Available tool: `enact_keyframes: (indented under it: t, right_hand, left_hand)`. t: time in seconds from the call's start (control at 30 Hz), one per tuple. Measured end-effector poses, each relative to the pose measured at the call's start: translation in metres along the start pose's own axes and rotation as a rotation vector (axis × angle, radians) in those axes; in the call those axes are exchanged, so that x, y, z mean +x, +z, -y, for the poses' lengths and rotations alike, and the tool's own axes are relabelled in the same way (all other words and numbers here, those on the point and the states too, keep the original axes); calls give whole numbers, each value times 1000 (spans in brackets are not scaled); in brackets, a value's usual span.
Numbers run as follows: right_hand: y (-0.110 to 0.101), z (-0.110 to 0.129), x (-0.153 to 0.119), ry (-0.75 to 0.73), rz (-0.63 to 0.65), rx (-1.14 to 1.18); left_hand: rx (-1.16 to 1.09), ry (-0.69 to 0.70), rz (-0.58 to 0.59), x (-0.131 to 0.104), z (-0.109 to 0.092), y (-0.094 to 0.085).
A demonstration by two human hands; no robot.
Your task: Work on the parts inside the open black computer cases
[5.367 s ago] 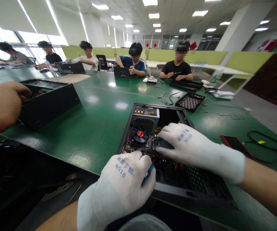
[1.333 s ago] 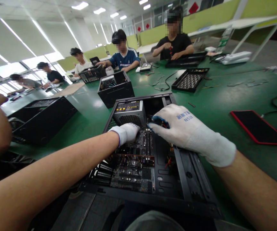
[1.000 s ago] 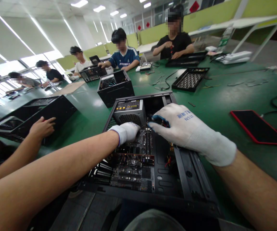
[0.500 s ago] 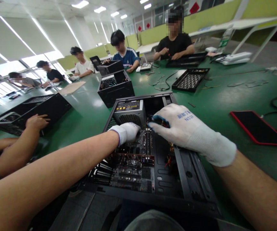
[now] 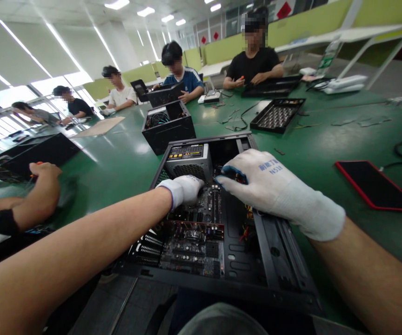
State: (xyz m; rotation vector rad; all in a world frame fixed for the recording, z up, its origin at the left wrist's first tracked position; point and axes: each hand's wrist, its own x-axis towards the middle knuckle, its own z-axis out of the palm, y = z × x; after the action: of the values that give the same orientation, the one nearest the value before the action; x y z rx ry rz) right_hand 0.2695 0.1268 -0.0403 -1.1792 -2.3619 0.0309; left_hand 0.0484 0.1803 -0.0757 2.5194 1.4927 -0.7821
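Observation:
An open black computer case (image 5: 234,249) lies on its side in front of me. My left hand (image 5: 189,188), in a white work glove, reaches down to the motherboard (image 5: 194,256) just below the power supply (image 5: 189,160). Its fingers are bent together, and whatever the tips hold or touch is hidden. My right hand (image 5: 257,179), gloved in white with blue-coated fingers, lies over the right inner side of the case. Between its thumb and forefinger there is a gap, with dark cables behind; the other fingers are partly hidden. Coloured wires (image 5: 246,230) run below it.
A second case (image 5: 169,130) stands just beyond mine. To the right lies a red-edged black tablet (image 5: 377,186) near a cable. A black panel (image 5: 278,116) lies farther back on the green table (image 5: 312,144). At left, a co-worker's hand (image 5: 43,172) works beside another case (image 5: 47,149).
My two hands stay almost where they were. At left, the co-worker's case has shifted left and their hand now holds something orange.

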Motion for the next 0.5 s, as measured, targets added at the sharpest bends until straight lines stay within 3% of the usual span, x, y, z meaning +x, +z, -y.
enact_keyframes:
  t: [0.17, 0.5]
  right_hand:
    - [3, -2, -1, -12, -27, -9]
    - [5, -6, -2, -44, -34, 10]
  left_hand:
    - [-12, 15, -7, 5, 0, 8]
    - [-14, 24, 54, 2, -4, 3]
